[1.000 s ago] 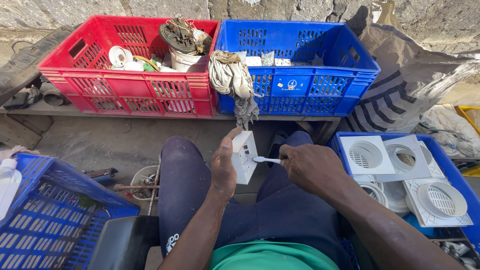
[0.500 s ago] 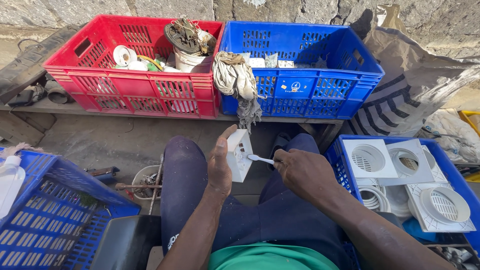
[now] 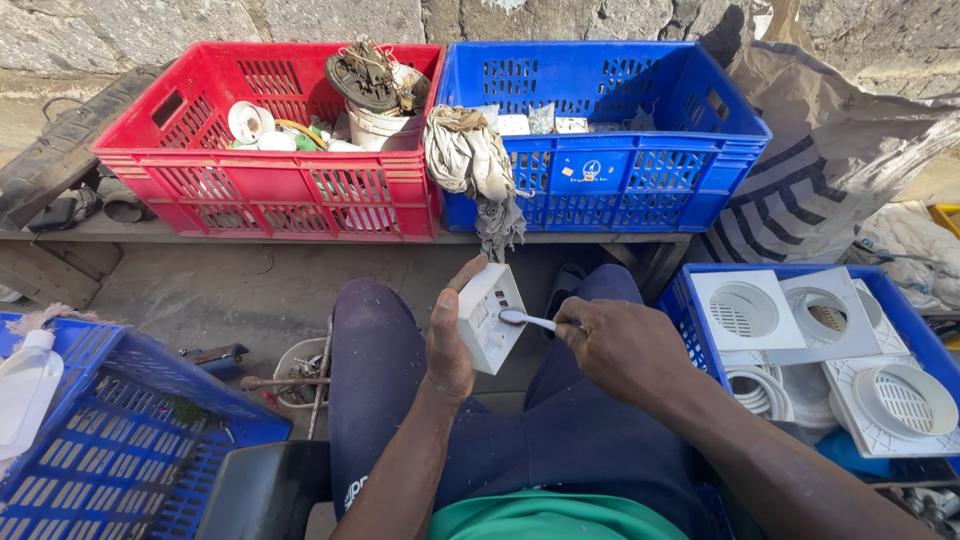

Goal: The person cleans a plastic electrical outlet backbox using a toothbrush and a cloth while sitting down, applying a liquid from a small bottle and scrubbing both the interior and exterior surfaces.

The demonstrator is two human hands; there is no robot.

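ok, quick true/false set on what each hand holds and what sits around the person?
1. The left hand holds a white socket plate. True.
2. The right hand is empty. False: it holds a white toothbrush with its head against the plate.
3. A grey rag hangs over the blue crate. True.
4. The red crate stands right of the blue one. False: left of it.
5. White vent covers lie at the person's right. True.
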